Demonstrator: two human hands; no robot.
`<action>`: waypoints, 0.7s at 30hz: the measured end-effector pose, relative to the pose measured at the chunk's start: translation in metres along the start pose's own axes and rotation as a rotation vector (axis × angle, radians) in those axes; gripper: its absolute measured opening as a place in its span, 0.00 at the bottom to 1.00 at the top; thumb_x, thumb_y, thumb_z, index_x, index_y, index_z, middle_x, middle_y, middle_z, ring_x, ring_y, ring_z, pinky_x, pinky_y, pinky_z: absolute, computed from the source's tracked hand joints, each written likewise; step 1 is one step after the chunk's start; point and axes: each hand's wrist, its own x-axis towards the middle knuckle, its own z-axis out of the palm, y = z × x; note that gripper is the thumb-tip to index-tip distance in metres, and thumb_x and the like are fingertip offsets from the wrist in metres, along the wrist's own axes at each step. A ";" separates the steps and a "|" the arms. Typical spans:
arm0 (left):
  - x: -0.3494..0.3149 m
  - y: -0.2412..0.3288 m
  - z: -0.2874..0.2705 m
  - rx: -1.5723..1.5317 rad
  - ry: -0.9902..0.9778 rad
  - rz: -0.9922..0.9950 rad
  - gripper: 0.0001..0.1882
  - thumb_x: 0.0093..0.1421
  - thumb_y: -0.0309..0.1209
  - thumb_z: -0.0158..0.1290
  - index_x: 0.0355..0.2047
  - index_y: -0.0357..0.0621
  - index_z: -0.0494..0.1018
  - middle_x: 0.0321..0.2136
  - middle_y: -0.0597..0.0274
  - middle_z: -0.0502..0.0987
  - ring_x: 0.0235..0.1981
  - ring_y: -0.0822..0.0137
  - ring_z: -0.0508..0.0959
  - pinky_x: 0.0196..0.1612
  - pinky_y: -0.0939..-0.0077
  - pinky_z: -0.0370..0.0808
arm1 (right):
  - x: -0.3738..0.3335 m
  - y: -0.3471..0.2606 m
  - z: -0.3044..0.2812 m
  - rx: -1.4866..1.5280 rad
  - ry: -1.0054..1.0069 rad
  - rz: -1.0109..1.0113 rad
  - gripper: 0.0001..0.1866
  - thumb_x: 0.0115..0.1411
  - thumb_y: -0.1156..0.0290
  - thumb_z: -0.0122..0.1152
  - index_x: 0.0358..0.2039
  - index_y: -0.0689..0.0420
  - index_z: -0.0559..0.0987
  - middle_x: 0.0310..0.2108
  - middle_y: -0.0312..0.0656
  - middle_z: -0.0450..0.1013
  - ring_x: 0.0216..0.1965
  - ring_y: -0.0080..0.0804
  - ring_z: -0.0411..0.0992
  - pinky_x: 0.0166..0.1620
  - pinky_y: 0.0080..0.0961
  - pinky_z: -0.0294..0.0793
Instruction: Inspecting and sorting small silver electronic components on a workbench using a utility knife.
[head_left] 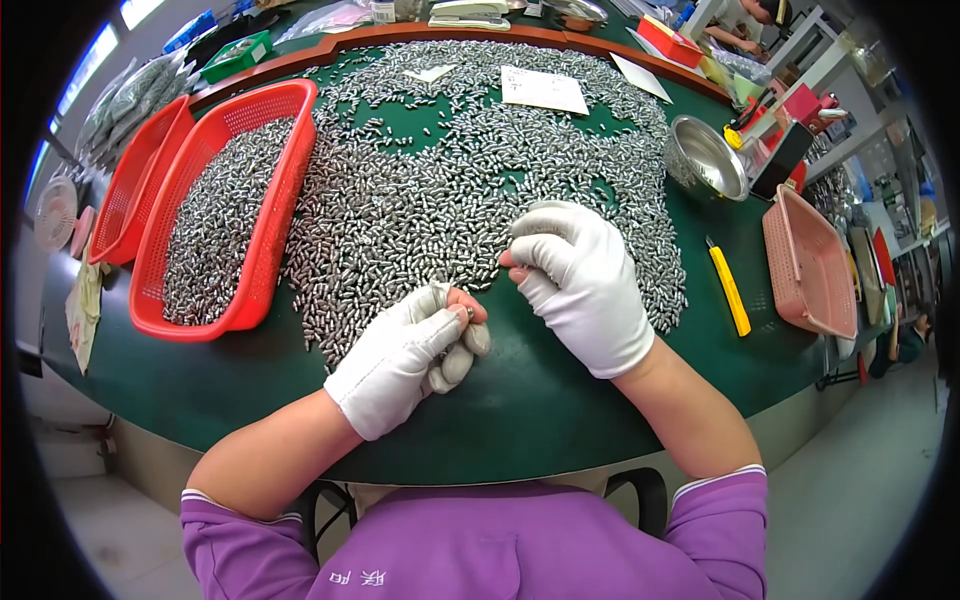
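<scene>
A wide spread of small silvery metal parts (pixel 420 215), short and rounded like little cylinders, covers the middle of the green table. My left hand (pixel 395 350), in a white glove with bare fingertips, pinches one small metal part (pixel 469 313) between thumb and forefinger at the near edge of the spread. My right hand (pixel 580 280), gloved the same way, is curled with thumb and forefinger together at the pile's near right. Whatever may be between those fingertips is hidden.
At left, a red basket (pixel 300 130) full of the metal parts stands beside another red basket (pixel 135 205). On the right are a steel bowl (pixel 705 160), a yellow utility knife (pixel 728 288) and a pink basket (pixel 808 265). Paper slips (pixel 543 90) lie on the parts. Another person (pixel 745 30) sits beyond.
</scene>
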 end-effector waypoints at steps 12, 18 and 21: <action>0.001 -0.003 -0.003 -0.101 -0.080 0.072 0.11 0.65 0.38 0.50 0.42 0.46 0.69 0.33 0.65 0.75 0.21 0.79 0.63 0.26 0.85 0.61 | -0.003 0.006 0.008 -0.216 -0.174 -0.027 0.07 0.44 0.71 0.65 0.25 0.56 0.79 0.38 0.41 0.74 0.42 0.42 0.72 0.45 0.37 0.72; -0.001 0.000 0.004 -0.016 0.042 0.003 0.11 0.64 0.37 0.53 0.43 0.47 0.68 0.31 0.66 0.73 0.21 0.80 0.62 0.25 0.87 0.59 | 0.002 0.000 0.008 -0.042 -0.056 -0.104 0.11 0.41 0.74 0.68 0.24 0.57 0.73 0.37 0.43 0.74 0.44 0.49 0.72 0.43 0.40 0.73; -0.002 0.002 0.005 0.040 -0.004 0.003 0.11 0.65 0.36 0.52 0.42 0.45 0.67 0.31 0.67 0.73 0.21 0.81 0.66 0.24 0.88 0.62 | 0.005 -0.007 0.006 0.120 -0.022 -0.222 0.13 0.40 0.73 0.69 0.26 0.56 0.73 0.33 0.41 0.73 0.40 0.49 0.73 0.38 0.40 0.74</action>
